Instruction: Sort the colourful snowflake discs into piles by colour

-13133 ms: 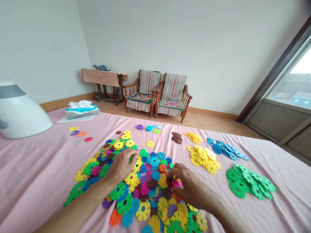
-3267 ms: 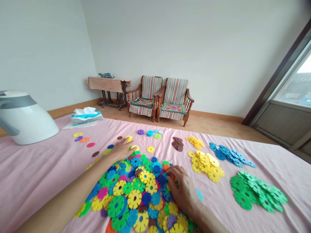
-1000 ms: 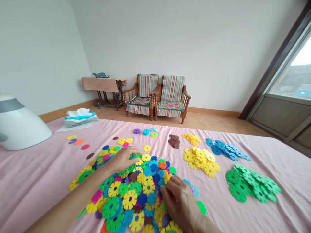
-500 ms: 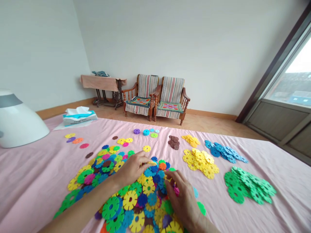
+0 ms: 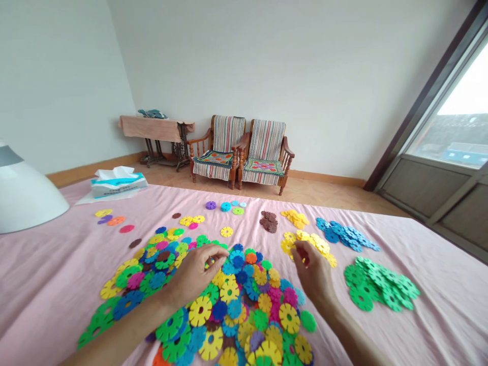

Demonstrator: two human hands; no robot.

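Observation:
Over the far part of a mixed pile of coloured notched plastic discs point(image 5: 200, 311) is my left hand point(image 5: 200, 267). Its thumb and fingers are bent together, and whatever may be between them is hidden. To the right, my right hand point(image 5: 314, 269) hovers at the near edge of a heap of yellow flower-shaped discs point(image 5: 319, 243). Its fingers are curled toward the thumb, and their tips hide anything they may hold. Green point(image 5: 381, 284), blue point(image 5: 348, 236) and brown discs point(image 5: 269, 222) lie in separate heaps, with a smaller yellow heap point(image 5: 295, 218) behind.
A pink cloth point(image 5: 404, 236) covers the table. At the left stand a white rounded object point(image 5: 28, 195) and a tissue box point(image 5: 118, 185). Loose discs lie beyond the pile, including a purple one point(image 5: 211, 205). Two wooden armchairs point(image 5: 263, 170) stand by the wall.
My right hand has moved from the mixed pile rightward to the yellow heap. My left hand has drawn slightly left, and the yellow disc at its fingertips no longer shows. The view has shifted slightly.

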